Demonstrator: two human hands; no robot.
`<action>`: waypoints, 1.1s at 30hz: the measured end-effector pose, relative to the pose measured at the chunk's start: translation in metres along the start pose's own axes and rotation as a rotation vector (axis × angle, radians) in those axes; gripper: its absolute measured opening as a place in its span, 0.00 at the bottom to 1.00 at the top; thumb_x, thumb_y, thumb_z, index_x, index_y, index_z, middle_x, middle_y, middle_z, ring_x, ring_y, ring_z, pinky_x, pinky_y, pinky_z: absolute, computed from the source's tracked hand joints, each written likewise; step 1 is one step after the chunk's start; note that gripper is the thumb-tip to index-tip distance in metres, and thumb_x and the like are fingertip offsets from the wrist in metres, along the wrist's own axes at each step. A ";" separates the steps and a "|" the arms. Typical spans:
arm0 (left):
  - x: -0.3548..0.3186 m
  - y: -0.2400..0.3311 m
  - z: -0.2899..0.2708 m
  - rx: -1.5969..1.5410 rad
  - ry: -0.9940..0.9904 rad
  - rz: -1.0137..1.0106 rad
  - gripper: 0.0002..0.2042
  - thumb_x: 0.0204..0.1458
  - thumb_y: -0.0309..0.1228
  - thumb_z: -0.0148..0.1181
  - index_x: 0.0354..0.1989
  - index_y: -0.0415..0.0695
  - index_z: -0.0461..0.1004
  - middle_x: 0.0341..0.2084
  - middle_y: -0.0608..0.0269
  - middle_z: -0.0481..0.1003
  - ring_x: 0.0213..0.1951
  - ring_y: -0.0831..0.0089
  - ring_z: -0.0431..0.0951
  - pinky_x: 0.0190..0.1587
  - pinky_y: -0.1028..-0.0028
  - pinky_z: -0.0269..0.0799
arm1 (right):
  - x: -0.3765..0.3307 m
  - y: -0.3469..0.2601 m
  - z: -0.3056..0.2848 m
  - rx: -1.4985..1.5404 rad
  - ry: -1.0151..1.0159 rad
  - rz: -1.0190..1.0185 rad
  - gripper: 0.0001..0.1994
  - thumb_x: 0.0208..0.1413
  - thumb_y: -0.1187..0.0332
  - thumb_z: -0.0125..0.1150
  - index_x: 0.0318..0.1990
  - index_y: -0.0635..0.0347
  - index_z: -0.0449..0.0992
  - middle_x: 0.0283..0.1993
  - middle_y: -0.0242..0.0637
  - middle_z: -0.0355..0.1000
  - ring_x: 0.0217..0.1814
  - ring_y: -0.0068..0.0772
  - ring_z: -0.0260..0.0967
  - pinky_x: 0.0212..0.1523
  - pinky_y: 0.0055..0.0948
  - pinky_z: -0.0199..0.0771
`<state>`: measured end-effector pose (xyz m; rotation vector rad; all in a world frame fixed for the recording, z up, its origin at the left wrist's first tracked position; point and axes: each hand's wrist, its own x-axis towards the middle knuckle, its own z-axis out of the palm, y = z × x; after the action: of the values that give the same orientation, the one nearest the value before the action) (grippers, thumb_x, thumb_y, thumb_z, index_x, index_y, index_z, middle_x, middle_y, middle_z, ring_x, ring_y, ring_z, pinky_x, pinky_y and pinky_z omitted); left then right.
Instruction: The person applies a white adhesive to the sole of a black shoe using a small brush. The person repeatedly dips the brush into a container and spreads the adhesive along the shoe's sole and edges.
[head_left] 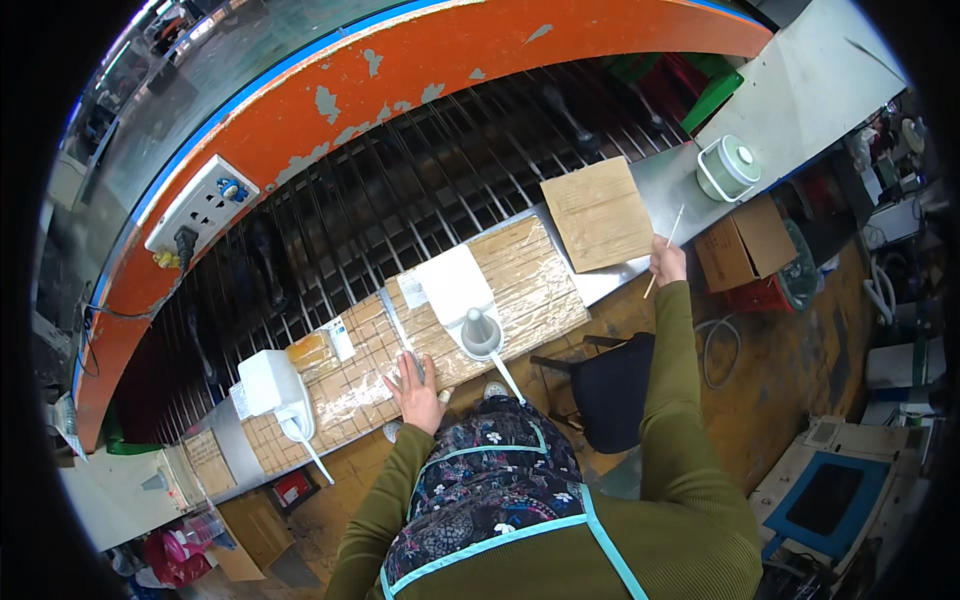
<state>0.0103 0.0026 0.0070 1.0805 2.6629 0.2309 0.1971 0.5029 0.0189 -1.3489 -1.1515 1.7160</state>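
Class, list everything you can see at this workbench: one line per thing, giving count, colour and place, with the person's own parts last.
Workboard: one, tan, wrapped in clear film, along the bench middle.
Cardboard sheet: one, brown, on the bench past the board's right end.
Cone tool: one, grey, standing on the board near its front edge.
White paper: one sheet, on the board behind the cone.
White device: one, on the board's left end.
Lidded tub: one, pale green, far right on the bench.
Cardboard box: one, brown, on the floor at right.
Socket plate: one, white, on the orange frame at left.
Thin stick: one, pale, in the right hand.
Left hand: flat on the board's front edge.
Right hand: raised, grip closed on the stick.
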 end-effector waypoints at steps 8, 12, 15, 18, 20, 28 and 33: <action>0.001 0.009 -0.016 -0.158 0.040 -0.118 0.41 0.43 0.45 0.68 0.66 0.45 0.58 0.66 0.39 0.48 0.70 0.47 0.41 0.62 0.31 0.27 | -0.044 0.020 0.031 0.073 0.028 -0.077 0.06 0.59 0.72 0.57 0.37 0.65 0.77 0.18 0.22 0.62 0.13 0.12 0.50 0.12 0.18 0.45; 0.008 0.004 -0.029 -0.330 0.078 -0.242 0.40 0.42 0.44 0.69 0.64 0.44 0.61 0.60 0.41 0.58 0.63 0.48 0.56 0.62 0.38 0.42 | -0.085 0.074 0.051 -0.443 0.035 -0.210 0.10 0.56 0.67 0.61 0.39 0.63 0.80 0.21 0.37 0.71 0.20 0.35 0.66 0.22 0.32 0.65; 0.024 -0.017 -0.023 -0.540 0.113 -0.334 0.35 0.44 0.42 0.68 0.61 0.41 0.65 0.56 0.42 0.63 0.53 0.51 0.67 0.55 0.53 0.61 | -0.117 0.106 0.050 -0.857 0.229 -0.449 0.17 0.52 0.58 0.65 0.44 0.60 0.77 0.37 0.57 0.75 0.32 0.60 0.71 0.41 0.41 0.72; 0.043 -0.042 -0.011 -0.815 0.120 -0.422 0.26 0.49 0.38 0.64 0.54 0.34 0.71 0.40 0.49 0.75 0.39 0.62 0.76 0.43 0.71 0.70 | -0.156 0.125 0.059 -0.541 0.249 -0.137 0.20 0.53 0.59 0.65 0.46 0.63 0.70 0.37 0.50 0.75 0.27 0.42 0.71 0.32 0.36 0.72; 0.062 -0.051 -0.004 -0.953 0.099 -0.515 0.21 0.51 0.35 0.61 0.48 0.30 0.73 0.31 0.55 0.78 0.34 0.69 0.76 0.41 0.72 0.70 | -0.169 0.126 0.065 -0.152 0.045 0.293 0.17 0.54 0.61 0.66 0.43 0.62 0.68 0.33 0.45 0.74 0.17 0.25 0.62 0.17 0.28 0.62; 0.082 -0.045 -0.003 -1.031 -0.120 -0.530 0.19 0.53 0.27 0.51 0.53 0.32 0.67 0.32 0.59 0.74 0.29 0.74 0.73 0.33 0.75 0.68 | -0.172 0.121 0.090 0.079 0.042 0.283 0.12 0.53 0.71 0.66 0.35 0.55 0.65 0.22 0.26 0.62 0.11 0.14 0.47 0.09 0.22 0.41; 0.091 0.008 0.014 -1.342 -0.123 -0.542 0.28 0.55 0.27 0.52 0.65 0.41 0.52 0.38 0.56 0.74 0.36 0.74 0.75 0.38 0.77 0.69 | -0.129 0.108 0.072 0.234 0.206 0.165 0.11 0.52 0.76 0.62 0.36 0.54 0.63 0.22 0.27 0.59 0.11 0.18 0.49 0.08 0.22 0.45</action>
<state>-0.0429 0.0731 -0.0199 -0.0604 1.8276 1.4413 0.1616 0.3282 -0.0248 -1.4655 -0.7186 1.7178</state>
